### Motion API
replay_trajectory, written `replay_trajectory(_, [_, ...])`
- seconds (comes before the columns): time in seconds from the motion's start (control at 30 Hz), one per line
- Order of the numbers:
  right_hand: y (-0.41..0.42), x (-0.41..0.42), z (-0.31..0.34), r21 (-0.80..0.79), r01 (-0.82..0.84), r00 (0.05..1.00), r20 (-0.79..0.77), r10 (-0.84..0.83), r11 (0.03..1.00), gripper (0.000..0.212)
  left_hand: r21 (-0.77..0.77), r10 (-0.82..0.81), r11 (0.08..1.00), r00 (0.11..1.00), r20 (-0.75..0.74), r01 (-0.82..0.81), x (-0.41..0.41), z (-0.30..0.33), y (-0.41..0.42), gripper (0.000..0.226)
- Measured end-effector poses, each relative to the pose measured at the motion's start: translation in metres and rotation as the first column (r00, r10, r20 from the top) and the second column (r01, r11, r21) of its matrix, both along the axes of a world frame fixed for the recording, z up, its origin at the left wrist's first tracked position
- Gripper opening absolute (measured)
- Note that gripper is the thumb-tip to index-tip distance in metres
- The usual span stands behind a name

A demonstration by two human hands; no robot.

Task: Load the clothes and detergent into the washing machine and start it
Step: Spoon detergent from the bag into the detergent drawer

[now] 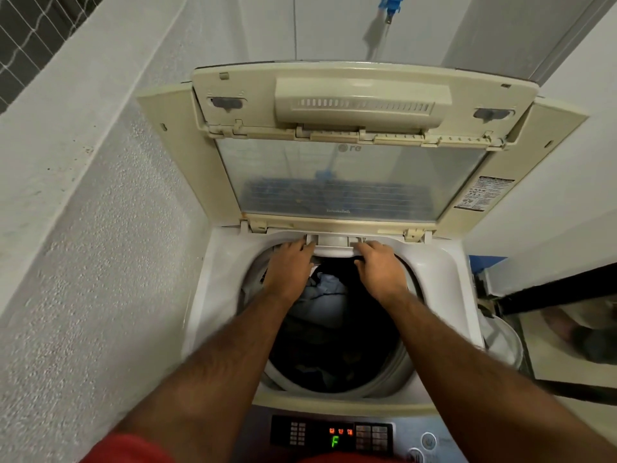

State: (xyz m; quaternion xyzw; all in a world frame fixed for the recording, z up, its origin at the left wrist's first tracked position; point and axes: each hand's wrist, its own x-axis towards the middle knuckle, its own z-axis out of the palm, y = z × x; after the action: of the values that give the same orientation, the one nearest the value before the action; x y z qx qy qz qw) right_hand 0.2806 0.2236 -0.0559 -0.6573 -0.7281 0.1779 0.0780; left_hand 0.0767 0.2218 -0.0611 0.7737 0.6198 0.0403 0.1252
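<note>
Hands, mine, grip the small white plastic detergent drawer; yanking crooked could jam it or spill soap.

Washing machine — lid raised; clothes inside drum

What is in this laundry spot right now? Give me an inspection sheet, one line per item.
Surface: washing machine top, white, lid folded up and open.
Job's things: clothes, dark and light blue, already in the drum; detergent drawer at the back rim of the opening; no detergent container seen.
Clutter: nothing seen on the machine.
Hands: left hand and right hand both at the drawer, fingers curled on its front edge.
Panel: control panel lit, showing a green F.
Cables: nothing seen.
Surroundings: rough wall on the left; blue mop against the back wall; pale bucket on the right.
</note>
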Motion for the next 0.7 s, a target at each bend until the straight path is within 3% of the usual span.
replay_trajectory(0.47, [-0.029,0.000,-0.006,-0.006,0.026,0.998,-0.064,-0.027,1.000,0.036,-0.112,0.076,0.991,0.996,0.041,-0.071,0.005,-0.007,-0.031,0.053])
replay_trajectory(0.7, [-0.039,-0.004,-0.014,-0.073,0.068,0.992,-0.103,-0.075,0.995,0.047,-0.148,0.109,0.984,0.993,0.051,-0.100,0.008,-0.004,-0.044,0.062])
